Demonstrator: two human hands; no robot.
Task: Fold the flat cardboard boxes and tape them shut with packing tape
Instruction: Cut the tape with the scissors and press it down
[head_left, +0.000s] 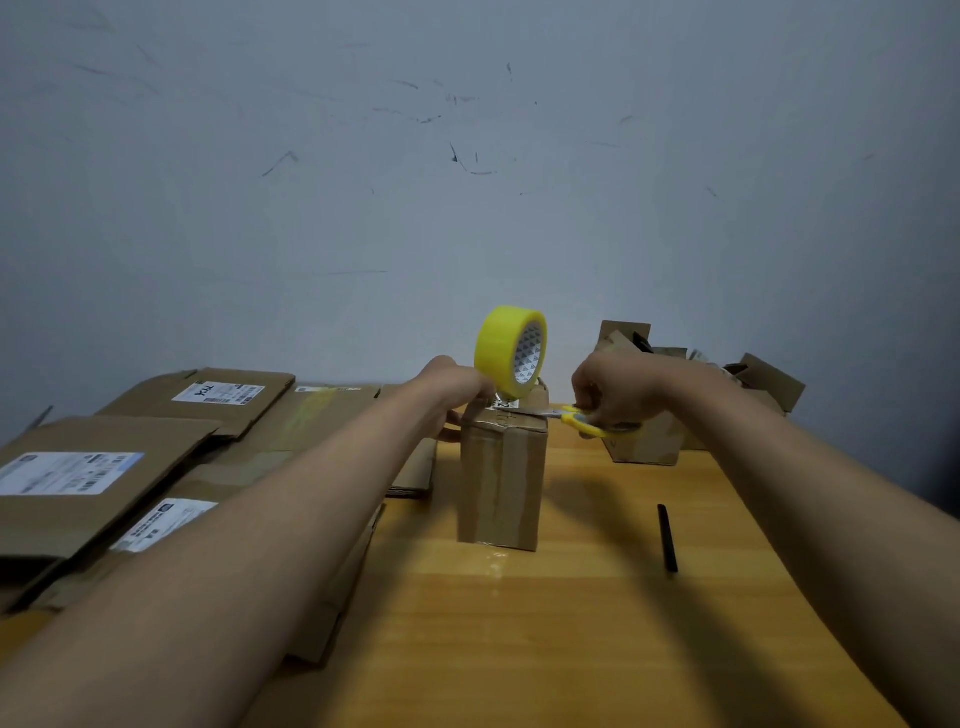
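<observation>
Now the tall brown cardboard box (501, 483) stands upright on the honey-coloured wooden table (571, 623), its top flaps closed and a strip of tape running down its near face. At its top edge the left hand (457, 387) pinches the tape end or the roll's lower rim, I cannot tell which, with the yellow roll of packing tape (511, 351) standing on edge above the box. The right hand (613, 387) has its fingers curled through the yellow-handled scissors (576, 415), whose blades lie across the tape just above the box top. Such a box is probably light, hollow and easily tipped, so it is best steadied from the top or by its stiff corners; the tape will cling and wrinkle if slackened. Flat labelled cardboard sheets (104, 467) lie stacked to the left, folded boxes (675, 405) behind on the right, and a black stick (667, 538) lies nearer.
</observation>
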